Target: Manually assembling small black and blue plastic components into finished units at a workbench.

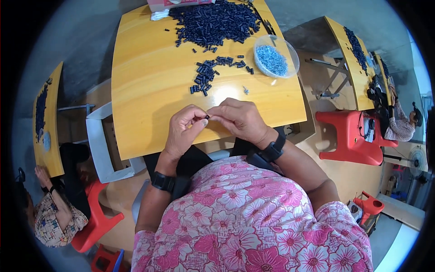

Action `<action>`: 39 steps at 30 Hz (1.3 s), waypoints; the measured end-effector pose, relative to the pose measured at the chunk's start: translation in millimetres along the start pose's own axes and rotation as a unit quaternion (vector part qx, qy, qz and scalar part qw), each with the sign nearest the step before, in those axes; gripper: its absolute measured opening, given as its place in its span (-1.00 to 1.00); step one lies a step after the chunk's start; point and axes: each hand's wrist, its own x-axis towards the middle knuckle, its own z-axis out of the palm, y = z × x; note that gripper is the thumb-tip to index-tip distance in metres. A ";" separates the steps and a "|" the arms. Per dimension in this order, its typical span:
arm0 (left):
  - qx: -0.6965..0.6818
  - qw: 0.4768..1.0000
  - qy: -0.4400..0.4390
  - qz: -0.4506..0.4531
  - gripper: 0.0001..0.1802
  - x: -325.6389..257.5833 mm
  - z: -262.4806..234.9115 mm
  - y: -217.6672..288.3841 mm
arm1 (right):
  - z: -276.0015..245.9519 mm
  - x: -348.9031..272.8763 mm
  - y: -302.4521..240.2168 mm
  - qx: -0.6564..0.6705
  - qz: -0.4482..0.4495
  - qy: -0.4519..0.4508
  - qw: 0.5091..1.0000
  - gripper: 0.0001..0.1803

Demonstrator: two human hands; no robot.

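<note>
Above the near part of the yellow table [149,90], my two hands meet with their fingertips together. My left hand [185,129] pinches a small black cylindrical piece [207,117] between thumb and fingers. Close against it, my right hand [244,120] is closed in a pinch; whatever lies between its fingertips is too small to make out. Beyond the hands lies a loose group of short black cylindrical pieces [204,78]. A few tiny silvery parts [246,90] rest on the table just past my right hand.
A large heap of black pieces [217,22] covers the far table. At the far right, a clear plastic tub [292,65] holds many tiny bluish metallic parts [272,61]. Co-workers sit at side tables, left and right. A red stool [353,140] stands at right.
</note>
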 end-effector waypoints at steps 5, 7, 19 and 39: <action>-0.001 1.000 0.017 0.013 -0.95 1.8 4.5 2.8 | -27.7 -4.2 20.3 -0.113 0.176 0.101 0.973 -0.86; 0.013 1.000 0.019 0.016 -0.95 1.4 4.5 2.8 | -36.8 -3.1 33.0 -0.159 0.173 0.100 0.967 -0.85; 0.020 0.999 0.024 0.018 -0.95 2.9 3.4 5.1 | -51.5 30.8 49.9 -0.235 0.239 -0.059 0.940 -0.81; 0.021 1.000 0.006 0.005 -0.94 0.3 -0.1 6.0 | -37.4 32.2 51.0 -0.312 0.141 -0.090 0.935 -0.85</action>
